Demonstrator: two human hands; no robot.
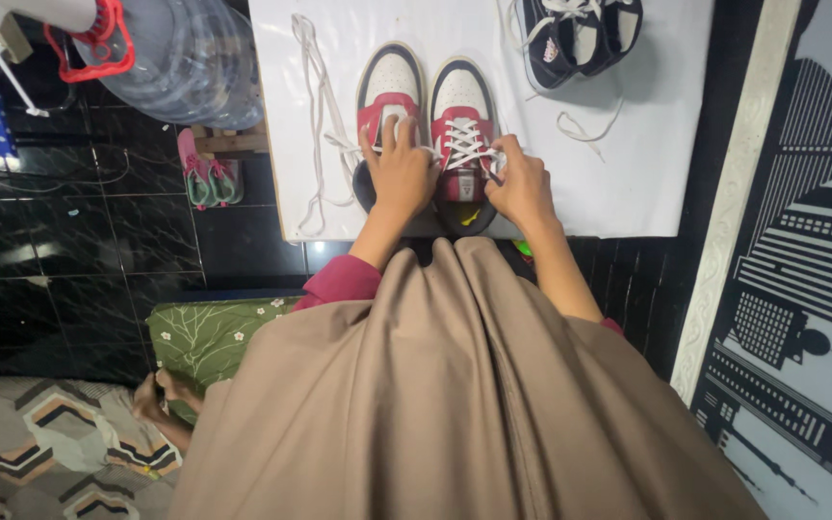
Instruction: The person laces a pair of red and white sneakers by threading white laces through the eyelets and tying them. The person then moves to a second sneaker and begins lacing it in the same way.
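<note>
1. While both hands sit on the shoe pair at the table [628,193] near edge, left hand [402,173] lies flat, fingers spread, across left shoe [389,91].
2. Right hand [522,188] pinches white lace [464,144] of right shoe [461,116].
3. Loose lace [318,106] lies left; dark shoes [580,34] far right.

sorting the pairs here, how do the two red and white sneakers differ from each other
The right sneaker has white laces crossed through its eyelets; the left sneaker shows none. The right hand pinches lace at the right sneaker, while the left hand rests on the left sneaker. Both share colours and point away.
</note>
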